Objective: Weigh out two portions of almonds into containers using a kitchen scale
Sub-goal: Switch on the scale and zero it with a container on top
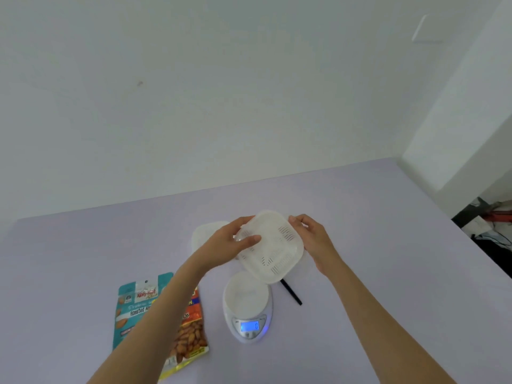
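Observation:
A white square plastic container with slotted vents is held tilted in the air above the table, its inside facing me. My left hand grips its left edge, thumb on the inside. My right hand holds its right edge. Below it stands a white kitchen scale with a round platform and a lit blue display reading 0. A second white container lies on the table behind my left hand, partly hidden. Two almond bags lie at front left: a teal one and an orange one, both crossed by my left forearm.
A thin black stick lies on the lilac table just right of the scale. A white wall rises behind the table. Past the table's right edge there is dark clutter with cables.

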